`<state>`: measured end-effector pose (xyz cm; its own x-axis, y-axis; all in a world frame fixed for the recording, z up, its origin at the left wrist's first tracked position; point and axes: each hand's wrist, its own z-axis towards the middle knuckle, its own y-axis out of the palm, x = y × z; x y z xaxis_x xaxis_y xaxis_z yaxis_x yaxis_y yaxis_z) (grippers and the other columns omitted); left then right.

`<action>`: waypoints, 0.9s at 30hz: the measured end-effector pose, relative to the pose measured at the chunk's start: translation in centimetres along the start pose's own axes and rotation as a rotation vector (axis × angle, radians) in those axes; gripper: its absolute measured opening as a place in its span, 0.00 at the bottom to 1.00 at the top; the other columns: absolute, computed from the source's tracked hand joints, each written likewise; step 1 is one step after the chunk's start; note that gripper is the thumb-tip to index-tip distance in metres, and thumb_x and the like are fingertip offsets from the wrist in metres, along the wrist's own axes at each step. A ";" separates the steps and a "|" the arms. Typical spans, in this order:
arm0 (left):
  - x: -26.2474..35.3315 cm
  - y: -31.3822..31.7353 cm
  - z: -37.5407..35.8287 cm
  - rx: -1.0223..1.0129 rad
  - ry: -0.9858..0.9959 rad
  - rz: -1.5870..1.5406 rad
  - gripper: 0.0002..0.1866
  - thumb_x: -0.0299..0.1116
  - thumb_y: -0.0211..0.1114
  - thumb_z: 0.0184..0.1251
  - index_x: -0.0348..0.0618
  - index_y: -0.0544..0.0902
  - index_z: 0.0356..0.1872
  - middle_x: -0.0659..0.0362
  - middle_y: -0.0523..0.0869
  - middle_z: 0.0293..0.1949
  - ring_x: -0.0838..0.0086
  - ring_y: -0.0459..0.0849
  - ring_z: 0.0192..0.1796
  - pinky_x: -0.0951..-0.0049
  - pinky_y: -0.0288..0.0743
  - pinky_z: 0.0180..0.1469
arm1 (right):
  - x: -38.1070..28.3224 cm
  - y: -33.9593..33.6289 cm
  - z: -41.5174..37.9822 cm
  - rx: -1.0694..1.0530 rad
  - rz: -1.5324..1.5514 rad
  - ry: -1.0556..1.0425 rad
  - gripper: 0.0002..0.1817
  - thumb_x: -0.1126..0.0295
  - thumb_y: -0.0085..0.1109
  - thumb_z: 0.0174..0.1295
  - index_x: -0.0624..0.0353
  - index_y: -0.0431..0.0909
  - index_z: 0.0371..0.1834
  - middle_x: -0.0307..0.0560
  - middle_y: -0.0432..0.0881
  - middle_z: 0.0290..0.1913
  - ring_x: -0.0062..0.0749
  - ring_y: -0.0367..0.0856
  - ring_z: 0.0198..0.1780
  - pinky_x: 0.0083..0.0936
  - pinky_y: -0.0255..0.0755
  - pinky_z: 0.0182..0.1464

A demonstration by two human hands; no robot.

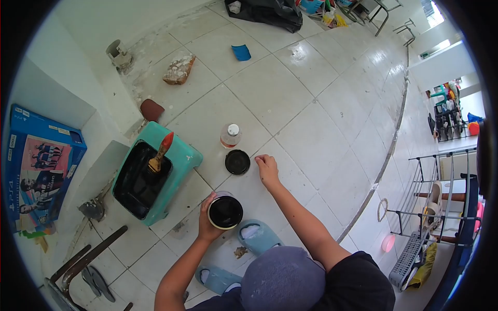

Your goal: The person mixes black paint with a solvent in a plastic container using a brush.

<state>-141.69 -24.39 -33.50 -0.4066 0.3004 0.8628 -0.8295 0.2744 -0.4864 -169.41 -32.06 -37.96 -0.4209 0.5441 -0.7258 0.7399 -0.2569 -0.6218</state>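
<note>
Grasping an open tin [224, 228] of black liquid [226, 211] in the left hand [206, 224], near 2 blue slippers [259, 237] on the tiled floor [290, 83].
Curling the left fingers around the tin's side; holding the right hand [267, 169] just beside a round black lid [237, 162], fingers bent inward, impossible to tell whether pinching anything. Beyond the lid, 1 white-capped bottle [231, 137]; to the left, a green tray [179, 168], dark inside, with 1 red-handled brush [161, 152] resting in it. Farther out, a brick chunk [180, 69] and a blue scrap [241, 52].
</note>
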 end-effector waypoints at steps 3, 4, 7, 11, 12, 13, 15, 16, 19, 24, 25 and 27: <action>0.1 1.5 0.9 0.101 0.033 -0.064 0.61 0.43 0.90 0.36 0.44 0.58 0.73 0.46 0.69 0.71 0.50 0.68 0.74 0.56 0.60 0.77 | -0.4 0.4 -0.1 0.030 -0.042 -0.004 0.15 0.53 0.59 0.68 0.51 0.87 0.44 0.49 0.81 0.45 0.46 0.79 0.53 0.46 0.69 0.56; 0.1 1.6 1.2 0.096 0.029 -0.070 0.61 0.43 0.90 0.36 0.44 0.58 0.73 0.46 0.69 0.71 0.50 0.68 0.74 0.56 0.60 0.77 | -0.5 0.5 -0.4 0.050 -0.078 -0.026 0.16 0.53 0.59 0.68 0.51 0.87 0.43 0.49 0.81 0.44 0.46 0.79 0.52 0.46 0.70 0.55; 0.5 -0.4 2.2 0.096 0.017 -0.094 0.60 0.38 0.89 0.36 0.45 0.60 0.73 0.45 0.69 0.69 0.49 0.67 0.74 0.56 0.61 0.77 | -0.8 0.7 -0.6 0.022 -0.061 -0.090 0.16 0.53 0.58 0.70 0.52 0.87 0.44 0.50 0.81 0.43 0.46 0.80 0.49 0.44 0.70 0.53; -2.9 -5.2 4.8 -0.245 -0.052 0.255 0.48 0.29 0.82 0.46 0.41 0.66 0.71 0.46 0.72 0.63 0.50 0.69 0.72 0.57 0.69 0.71 | -1.2 0.7 -0.6 -0.030 -0.019 -0.063 0.18 0.53 0.57 0.71 0.53 0.87 0.45 0.51 0.81 0.42 0.47 0.80 0.47 0.44 0.71 0.52; -4.2 -5.7 5.6 -0.327 -0.040 0.317 0.42 0.26 0.78 0.51 0.40 0.68 0.70 0.47 0.75 0.60 0.50 0.72 0.69 0.57 0.72 0.68 | -1.0 1.0 -0.5 -0.011 0.011 -0.062 0.18 0.53 0.56 0.71 0.55 0.87 0.45 0.52 0.81 0.42 0.48 0.80 0.47 0.44 0.71 0.51; -4.6 -5.7 6.6 -0.330 -0.044 0.317 0.42 0.26 0.78 0.51 0.40 0.68 0.70 0.47 0.75 0.60 0.50 0.72 0.69 0.57 0.72 0.68 | -0.7 1.4 -0.5 0.009 0.042 -0.061 0.19 0.52 0.56 0.71 0.57 0.87 0.45 0.53 0.82 0.42 0.48 0.80 0.47 0.44 0.71 0.51; -5.5 -5.6 8.5 -0.271 -0.303 -0.033 0.33 0.24 0.69 0.62 0.37 0.70 0.69 0.47 0.81 0.56 0.55 0.81 0.62 0.59 0.75 0.65 | -0.3 2.2 -0.4 0.010 0.074 -0.022 0.20 0.52 0.55 0.72 0.58 0.87 0.44 0.53 0.82 0.43 0.49 0.80 0.49 0.43 0.71 0.51; -6.1 -4.9 9.1 -0.267 -0.304 -0.032 0.33 0.24 0.69 0.62 0.37 0.70 0.69 0.47 0.81 0.56 0.55 0.81 0.62 0.59 0.75 0.65 | -0.4 2.4 -0.2 0.015 0.105 0.013 0.21 0.52 0.54 0.72 0.60 0.87 0.44 0.54 0.82 0.43 0.49 0.80 0.50 0.42 0.71 0.51; -6.1 -2.4 10.9 -0.171 -0.528 -0.394 0.28 0.33 0.59 0.73 0.33 0.68 0.71 0.46 0.85 0.54 0.60 0.85 0.56 0.63 0.74 0.66 | -1.2 2.3 -0.3 -0.019 0.165 0.021 0.21 0.54 0.54 0.72 0.61 0.88 0.43 0.55 0.83 0.39 0.45 0.81 0.47 0.36 0.71 0.51; -4.7 -0.6 13.0 -0.038 -0.796 -0.745 0.38 0.56 0.44 0.81 0.26 0.62 0.71 0.40 0.83 0.58 0.59 0.84 0.59 0.63 0.72 0.68 | -3.3 0.6 -0.5 -0.210 0.306 0.116 0.21 0.58 0.55 0.70 0.65 0.88 0.43 0.54 0.84 0.34 0.36 0.79 0.42 0.29 0.70 0.50; -4.5 -0.5 13.0 -0.040 -0.797 -0.745 0.38 0.56 0.44 0.81 0.26 0.62 0.71 0.40 0.83 0.58 0.59 0.84 0.59 0.63 0.72 0.68 | -3.3 0.6 -0.6 -0.217 0.348 0.133 0.21 0.59 0.54 0.70 0.67 0.88 0.42 0.53 0.85 0.33 0.34 0.78 0.40 0.29 0.70 0.49; -4.2 -0.5 13.0 -0.018 -0.822 -0.796 0.40 0.59 0.44 0.81 0.27 0.59 0.73 0.38 0.81 0.59 0.57 0.82 0.62 0.62 0.69 0.71 | -3.3 0.8 -0.6 -0.230 0.384 0.156 0.21 0.59 0.54 0.70 0.68 0.88 0.42 0.52 0.86 0.36 0.35 0.79 0.42 0.29 0.70 0.49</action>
<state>-144.51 -37.68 -35.13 0.0988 -0.6508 0.7528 -0.9608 0.1344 0.2423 -167.16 -33.57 -35.91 -0.0233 0.5620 -0.8268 0.9310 -0.2891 -0.2228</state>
